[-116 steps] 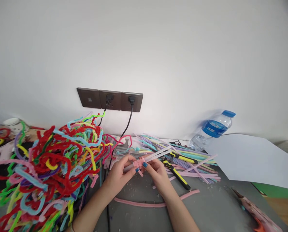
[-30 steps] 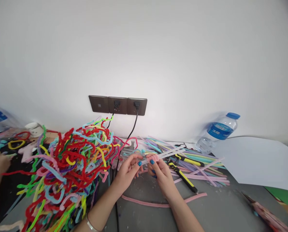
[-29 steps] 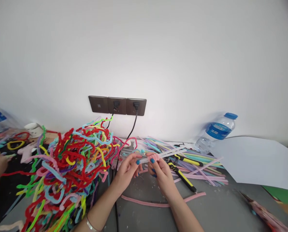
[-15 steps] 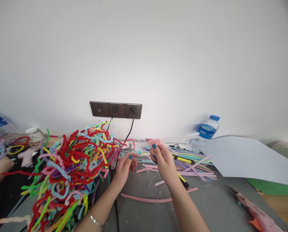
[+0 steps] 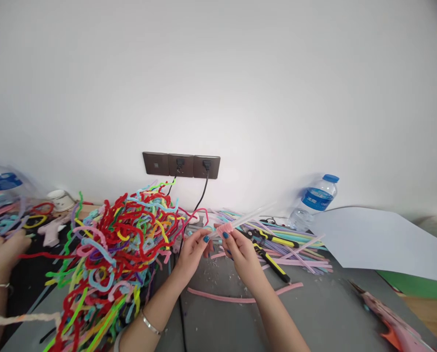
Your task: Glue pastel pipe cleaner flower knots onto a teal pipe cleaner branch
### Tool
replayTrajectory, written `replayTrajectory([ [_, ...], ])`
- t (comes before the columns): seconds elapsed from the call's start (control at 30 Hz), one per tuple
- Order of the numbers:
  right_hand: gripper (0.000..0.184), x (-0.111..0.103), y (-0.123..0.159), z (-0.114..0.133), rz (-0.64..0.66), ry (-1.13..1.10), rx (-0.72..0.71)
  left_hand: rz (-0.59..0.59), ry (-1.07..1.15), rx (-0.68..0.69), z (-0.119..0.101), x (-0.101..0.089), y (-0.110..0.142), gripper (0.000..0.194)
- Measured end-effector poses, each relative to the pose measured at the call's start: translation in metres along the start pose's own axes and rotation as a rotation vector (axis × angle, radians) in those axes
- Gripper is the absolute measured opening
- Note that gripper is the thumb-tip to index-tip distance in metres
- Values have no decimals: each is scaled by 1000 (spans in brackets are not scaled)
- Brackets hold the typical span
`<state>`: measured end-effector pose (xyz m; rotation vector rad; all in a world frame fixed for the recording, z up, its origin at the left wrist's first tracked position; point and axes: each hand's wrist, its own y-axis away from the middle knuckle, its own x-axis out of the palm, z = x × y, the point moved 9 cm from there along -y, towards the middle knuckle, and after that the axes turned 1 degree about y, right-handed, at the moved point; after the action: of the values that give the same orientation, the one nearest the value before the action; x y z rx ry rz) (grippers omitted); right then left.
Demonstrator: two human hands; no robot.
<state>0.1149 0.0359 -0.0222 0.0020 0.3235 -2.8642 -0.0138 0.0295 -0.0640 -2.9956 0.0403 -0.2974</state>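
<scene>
My right hand (image 5: pixel 243 253) pinches a pink pipe cleaner (image 5: pixel 225 228) coiled tightly around a few white pipe cleaners (image 5: pixel 250 216). Their long ends slant up to the right, blurred by motion. My left hand (image 5: pixel 192 253) has thumb and forefinger closed on the short white ends at the coil's left side; its other fingers are partly curled. Below both hands, a loose pink pipe cleaner (image 5: pixel 224 296) lies curved on the grey table, passing under my right forearm. Pliers with yellow and black handles (image 5: pixel 273 263) lie just right of my right hand.
A tangled heap of coloured pipe cleaners (image 5: pixel 130 239) fills the left. Straight pastel pipe cleaners (image 5: pixel 306 261) lie behind the pliers. Right are a water bottle (image 5: pixel 317 198), white paper (image 5: pixel 380 239) and a pink glue gun (image 5: pixel 390 318). Another person's hand (image 5: pixel 8 252) is far left.
Half a second ago the bundle was higher, in my right hand, with my left hand apart from it. Now it is lower, and my left fingers are back on its short ends.
</scene>
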Motion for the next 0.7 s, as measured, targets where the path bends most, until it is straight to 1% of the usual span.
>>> replayTrajectory([
  [0.13,56,-2,4,-6,-29,3,4,-27,-31,0,4,-4,-1,54],
  [0.23,56,-6,5,-11,-51,4,13,-56,-51,-1,7,-9,-3,55],
  [0.3,56,-7,6,-15,-49,4,22,-51,-72,2,6,-9,-3,55],
  [0.37,56,-6,7,-18,-33,6,30,-10,-98,6,4,-5,-3,55],
  [0.47,54,-3,9,-23,11,18,36,115,-141,4,5,8,1,52],
  [0.57,52,2,12,-28,61,36,37,230,-186,-5,9,21,7,48],
  [0.7,51,4,17,-29,100,55,41,252,-220,9,12,23,9,47],
])
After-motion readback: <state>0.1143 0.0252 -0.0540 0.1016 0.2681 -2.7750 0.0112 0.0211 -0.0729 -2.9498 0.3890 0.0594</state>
